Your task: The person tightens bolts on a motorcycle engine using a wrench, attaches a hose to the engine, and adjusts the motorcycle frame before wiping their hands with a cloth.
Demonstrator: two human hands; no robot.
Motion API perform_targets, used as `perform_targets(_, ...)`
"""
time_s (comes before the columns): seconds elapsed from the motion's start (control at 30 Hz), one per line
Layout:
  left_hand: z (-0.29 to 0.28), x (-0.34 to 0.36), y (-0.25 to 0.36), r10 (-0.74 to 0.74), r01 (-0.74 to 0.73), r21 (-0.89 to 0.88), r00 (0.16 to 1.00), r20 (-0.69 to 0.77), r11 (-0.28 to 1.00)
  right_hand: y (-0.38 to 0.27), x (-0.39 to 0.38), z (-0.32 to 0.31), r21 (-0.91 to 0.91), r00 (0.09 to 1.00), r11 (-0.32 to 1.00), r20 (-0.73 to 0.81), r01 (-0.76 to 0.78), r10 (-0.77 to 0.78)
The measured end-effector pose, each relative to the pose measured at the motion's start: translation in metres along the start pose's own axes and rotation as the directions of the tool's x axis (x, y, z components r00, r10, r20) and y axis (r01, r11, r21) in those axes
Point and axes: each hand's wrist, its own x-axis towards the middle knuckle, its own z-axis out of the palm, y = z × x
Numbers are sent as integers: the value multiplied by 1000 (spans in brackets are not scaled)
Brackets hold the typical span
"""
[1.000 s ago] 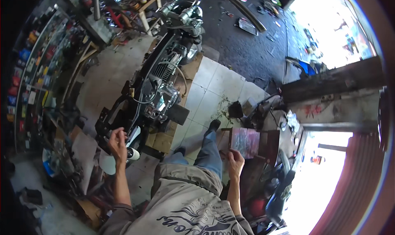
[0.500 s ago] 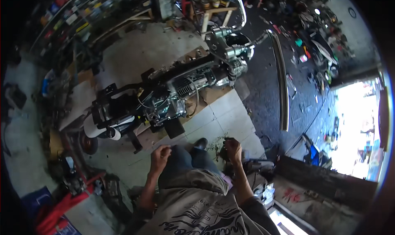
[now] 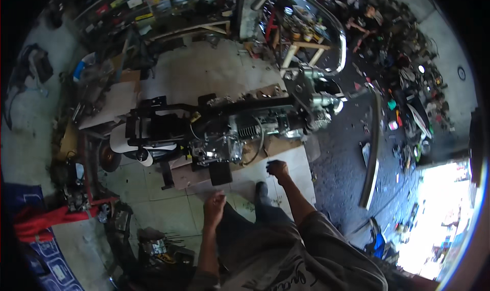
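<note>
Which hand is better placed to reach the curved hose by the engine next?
Right, most likely: the right hand is farther forward and appears nearer the curved hose, while the left hand sits farther back, short of the dark flat plate. Neither appears to touch the motorcycle.

Reads as a repair workshop from my end: I see a stripped motorcycle (image 3: 255,105), bare engine (image 3: 218,150) showing, coloured packages (image 3: 144,16) racked behind, wooden stand (image 3: 309,45) loaded with cans (image 3: 308,37), loose parts (image 3: 419,120) strewn over dark floor (image 3: 339,153).
</note>
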Motion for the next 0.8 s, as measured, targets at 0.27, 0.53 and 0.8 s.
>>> perform_targets(0.27, 90, -87, -87, -292, 230, -257, 927, -237, 939, 61, 85, 78, 36, 830, 984, 544, -173, 126)
perform_targets(0.53, 87, -149, -111, -427, 362, -252, 854, -298, 898, 130, 189, 108, 506, 983, 843, 125, -180, 136)
perform_targets(0.8, 32, -151, -132, -510, 448, -280, 834, -210, 849, 160, 225, 103, -345, 976, 930, 212, 127, -55)
